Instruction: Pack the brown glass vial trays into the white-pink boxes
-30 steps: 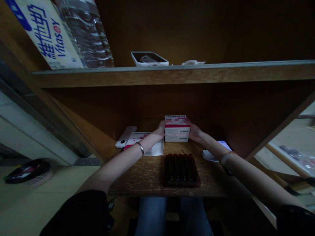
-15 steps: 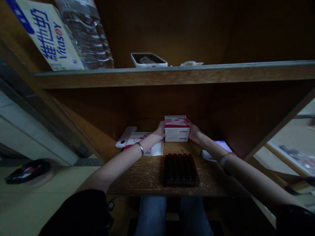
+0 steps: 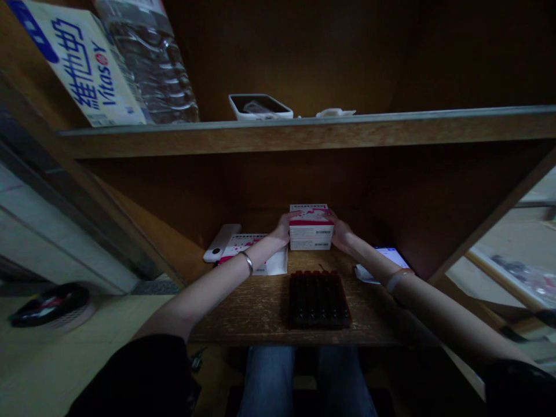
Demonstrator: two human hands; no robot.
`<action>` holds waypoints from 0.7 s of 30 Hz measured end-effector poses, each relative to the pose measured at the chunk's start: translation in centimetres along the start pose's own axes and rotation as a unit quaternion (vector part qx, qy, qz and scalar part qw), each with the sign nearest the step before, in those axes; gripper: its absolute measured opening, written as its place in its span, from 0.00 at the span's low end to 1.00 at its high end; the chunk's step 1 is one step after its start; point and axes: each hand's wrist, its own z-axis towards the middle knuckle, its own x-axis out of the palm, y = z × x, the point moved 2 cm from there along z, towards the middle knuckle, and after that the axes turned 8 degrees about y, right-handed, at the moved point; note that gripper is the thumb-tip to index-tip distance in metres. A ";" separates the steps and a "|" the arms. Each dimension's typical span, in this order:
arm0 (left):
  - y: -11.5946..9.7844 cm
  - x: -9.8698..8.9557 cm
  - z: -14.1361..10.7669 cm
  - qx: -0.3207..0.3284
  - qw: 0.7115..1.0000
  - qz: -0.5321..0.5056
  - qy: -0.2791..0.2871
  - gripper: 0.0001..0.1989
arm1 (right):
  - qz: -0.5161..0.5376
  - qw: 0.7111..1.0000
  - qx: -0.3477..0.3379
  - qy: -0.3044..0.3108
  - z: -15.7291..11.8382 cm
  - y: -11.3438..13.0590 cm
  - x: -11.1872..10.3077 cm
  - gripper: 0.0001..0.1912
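Two white and pink cardboard boxes (image 3: 310, 237), apparently stacked one on the other, stand towards the back of the wooden desk (image 3: 247, 313). My left hand (image 3: 285, 226) grips them from the left side, its thumb near the top face. From the right, my right hand (image 3: 340, 230) closes on the same boxes. Partly behind my left forearm lies another pink and white box (image 3: 243, 244) with a white flap. In front of the stack rests a dark reddish-brown tray of dark vials or ampoules (image 3: 319, 301); their exact kind is hard to make out.
A long white device (image 3: 222, 242) lies at the desk's left. Under my right forearm is a lit phone (image 3: 391, 258) by some white paper. The shelf (image 3: 304, 134) above holds a Vitasoy carton (image 3: 82, 69), a plastic bottle (image 3: 152, 63) and a white-rimmed tray (image 3: 260, 107). A basket (image 3: 52, 307) stands lower left.
Almost nothing differs: the view has shifted very slightly, and both hands stay on the stacked boxes.
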 end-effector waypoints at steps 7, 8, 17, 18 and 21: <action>0.0 0.1 -0.2 -0.001 1.000 -0.003 0.005 0.18 | 0.001 1.000 0.009 0.007 -0.1 0.2 0.1 0.21; -0.1 0.1 -0.1 -0.003 1.000 -0.003 0.004 0.18 | 0.001 1.000 0.011 0.007 -0.1 0.2 0.1 0.21; -0.2 -0.1 0.1 -0.014 1.000 -0.002 -0.013 0.17 | 0.000 1.000 0.011 0.007 -0.1 0.1 0.0 0.18; -0.2 -0.2 0.2 -0.016 1.000 -0.002 -0.016 0.17 | -0.001 1.000 0.011 0.008 0.0 0.2 0.0 0.18; -0.2 -0.4 0.4 -0.025 0.999 -0.001 -0.025 0.17 | 0.000 1.000 0.008 0.013 0.0 0.2 0.0 0.18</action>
